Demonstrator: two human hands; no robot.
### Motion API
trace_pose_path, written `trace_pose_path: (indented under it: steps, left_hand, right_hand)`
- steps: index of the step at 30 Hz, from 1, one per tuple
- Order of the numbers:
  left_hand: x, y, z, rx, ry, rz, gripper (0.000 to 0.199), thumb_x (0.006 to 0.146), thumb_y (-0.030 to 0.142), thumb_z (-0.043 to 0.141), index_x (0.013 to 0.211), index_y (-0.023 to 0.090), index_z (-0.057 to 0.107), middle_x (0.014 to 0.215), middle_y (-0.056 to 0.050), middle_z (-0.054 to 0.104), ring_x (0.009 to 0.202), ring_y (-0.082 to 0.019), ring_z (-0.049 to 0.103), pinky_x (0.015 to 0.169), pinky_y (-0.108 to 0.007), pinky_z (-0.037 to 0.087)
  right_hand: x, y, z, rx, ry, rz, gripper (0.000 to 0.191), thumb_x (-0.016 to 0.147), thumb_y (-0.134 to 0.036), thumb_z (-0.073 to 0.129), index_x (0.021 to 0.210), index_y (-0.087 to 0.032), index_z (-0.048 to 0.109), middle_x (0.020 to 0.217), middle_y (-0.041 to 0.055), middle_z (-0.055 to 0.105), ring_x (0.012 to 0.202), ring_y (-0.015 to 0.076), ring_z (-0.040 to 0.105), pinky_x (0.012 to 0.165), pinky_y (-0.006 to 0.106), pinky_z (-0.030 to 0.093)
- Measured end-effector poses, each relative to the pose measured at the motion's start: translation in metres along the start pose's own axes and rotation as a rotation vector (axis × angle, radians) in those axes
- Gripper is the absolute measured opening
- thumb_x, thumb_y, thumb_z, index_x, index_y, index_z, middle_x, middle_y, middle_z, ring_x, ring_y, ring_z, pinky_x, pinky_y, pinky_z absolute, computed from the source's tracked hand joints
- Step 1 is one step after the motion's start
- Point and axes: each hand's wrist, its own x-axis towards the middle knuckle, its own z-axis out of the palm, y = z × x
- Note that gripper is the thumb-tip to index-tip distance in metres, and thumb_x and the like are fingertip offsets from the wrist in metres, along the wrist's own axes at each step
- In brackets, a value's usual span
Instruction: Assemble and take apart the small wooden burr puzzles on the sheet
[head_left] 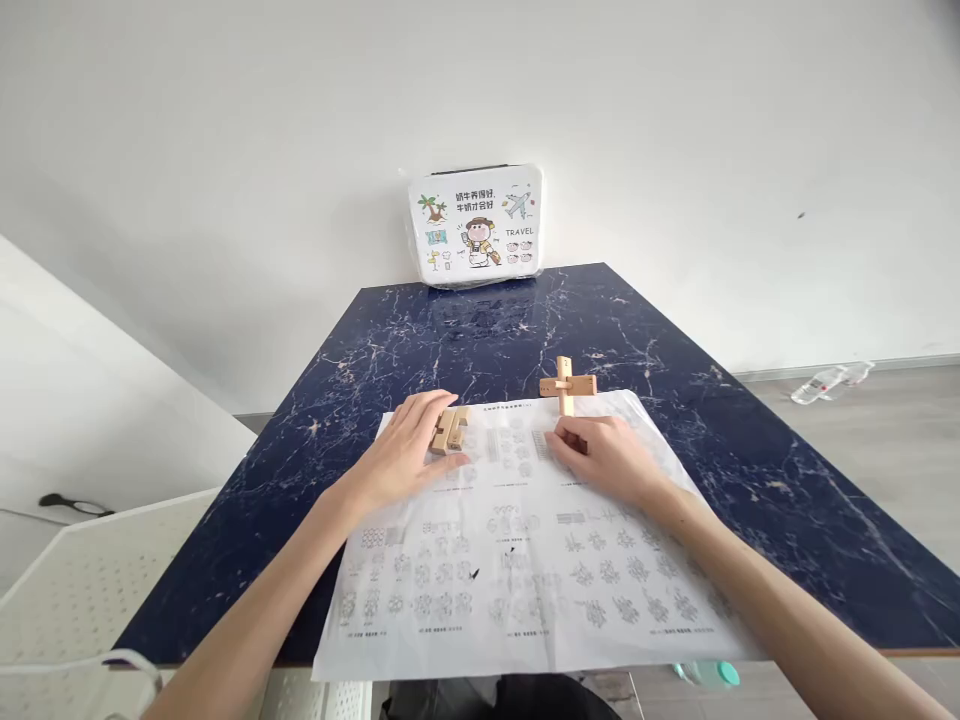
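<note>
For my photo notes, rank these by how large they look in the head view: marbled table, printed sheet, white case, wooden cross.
1. Marbled table
2. Printed sheet
3. White case
4. Wooden cross

The case sits farthest back.

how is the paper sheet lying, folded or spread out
Spread out: the paper sheet lies open across the table's near end, printed diagrams showing.

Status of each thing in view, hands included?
Left hand: cupped at left blocks, grip unclear
Right hand: curled by cross, grip unclear
Left blocks: side by side
Wooden cross: pieces interlocked
Printed sheet: spread out, creased
Cartoon case: upright, against wall
Floor bottles: lying down
Teal-capped bottle: partly hidden
</note>
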Motion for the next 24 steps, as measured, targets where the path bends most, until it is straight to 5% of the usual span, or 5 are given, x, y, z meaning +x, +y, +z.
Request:
trace_pose_path:
  steps: [7, 12, 18, 24]
  left_hand:
    - [-0.002, -0.039, 0.003, -0.084, -0.076, -0.112, 0.084, 0.09, 0.067, 0.072, 0.159, 0.032, 0.039, 0.161, -0.014, 0.05, 0.144, -0.04, 0.051, 0.113, -0.058, 0.049]
    - [-0.005, -0.051, 0.0, -0.114, -0.032, -0.105, 0.082, 0.085, 0.062, 0.08, 0.155, 0.034, 0.048, 0.158, -0.011, 0.055, 0.144, -0.038, 0.054, 0.115, -0.055, 0.049]
    - [-0.006, -0.06, 0.002, -0.11, 0.067, -0.099, 0.077, 0.08, 0.06, 0.085, 0.146, 0.03, 0.059, 0.145, -0.011, 0.065, 0.132, -0.036, 0.064, 0.112, -0.053, 0.052]
    - [-0.008, -0.058, 0.003, -0.108, 0.087, -0.091, 0.073, 0.08, 0.057, 0.087, 0.142, 0.031, 0.06, 0.141, -0.01, 0.066, 0.128, -0.035, 0.066, 0.109, -0.052, 0.054]
  right_hand:
    - [0.006, -0.01, -0.005, 0.042, -0.069, -0.045, 0.036, 0.102, -0.034, 0.051, 0.069, -0.023, 0.045, 0.062, 0.0003, 0.057, 0.055, 0.0148, 0.047, 0.055, 0.03, 0.031]
    - [0.029, -0.037, 0.005, 0.082, -0.147, -0.154, 0.012, 0.099, -0.033, 0.058, 0.101, -0.022, 0.062, 0.088, 0.0033, 0.07, 0.07, 0.017, 0.063, 0.062, 0.031, 0.043]
    - [0.066, -0.064, 0.043, 0.073, -0.158, -0.255, 0.061, 0.093, -0.042, 0.07, 0.147, -0.021, 0.049, 0.137, 0.015, 0.056, 0.097, 0.0252, 0.07, 0.076, 0.039, 0.056]
    - [0.079, -0.064, 0.061, 0.186, -0.129, -0.218, 0.053, 0.087, -0.041, 0.079, 0.131, -0.019, 0.059, 0.131, 0.0138, 0.06, 0.1, 0.0258, 0.068, 0.084, 0.042, 0.057]
